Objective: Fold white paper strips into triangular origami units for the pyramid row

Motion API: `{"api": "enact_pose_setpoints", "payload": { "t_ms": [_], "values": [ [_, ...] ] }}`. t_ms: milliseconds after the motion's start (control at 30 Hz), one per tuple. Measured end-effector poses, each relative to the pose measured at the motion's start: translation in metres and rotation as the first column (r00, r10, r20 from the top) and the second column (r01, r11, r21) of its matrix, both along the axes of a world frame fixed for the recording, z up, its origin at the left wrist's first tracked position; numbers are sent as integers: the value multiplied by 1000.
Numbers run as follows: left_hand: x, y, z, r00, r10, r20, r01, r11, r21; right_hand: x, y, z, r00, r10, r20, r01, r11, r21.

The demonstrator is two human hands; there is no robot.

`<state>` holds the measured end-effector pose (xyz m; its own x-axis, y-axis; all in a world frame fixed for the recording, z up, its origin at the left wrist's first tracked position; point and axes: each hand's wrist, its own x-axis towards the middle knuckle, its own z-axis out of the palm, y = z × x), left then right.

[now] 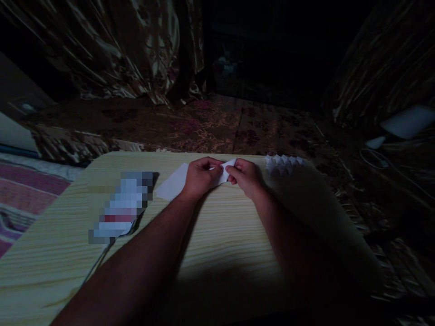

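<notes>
White paper (224, 174), both hands (200, 177) pinching, wood-grain table (231, 226)

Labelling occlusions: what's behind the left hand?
White paper juts from behind the left hand, over the wooden tabletop. The hand covers its inner end; whether it joins the held folded piece can't be seen.

Your left forearm (149, 249) and right forearm (272, 217), both bare where the light reaches, taper forward — your left grip (200, 177) and right grip (248, 176) likewise bare.
</notes>
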<state>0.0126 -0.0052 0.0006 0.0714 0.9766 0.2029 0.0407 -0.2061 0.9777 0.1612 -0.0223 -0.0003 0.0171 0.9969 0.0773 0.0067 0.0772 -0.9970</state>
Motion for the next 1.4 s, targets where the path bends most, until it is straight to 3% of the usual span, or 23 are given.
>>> {"api": "enact_pose_setpoints", "payload": {
  "t_ms": [1400],
  "values": [
    [0, -2, 2, 1000, -16, -20, 16, 1000, -21, 1, 2, -3, 999, -8, -48, 8, 1000, 10]
  ]
}}
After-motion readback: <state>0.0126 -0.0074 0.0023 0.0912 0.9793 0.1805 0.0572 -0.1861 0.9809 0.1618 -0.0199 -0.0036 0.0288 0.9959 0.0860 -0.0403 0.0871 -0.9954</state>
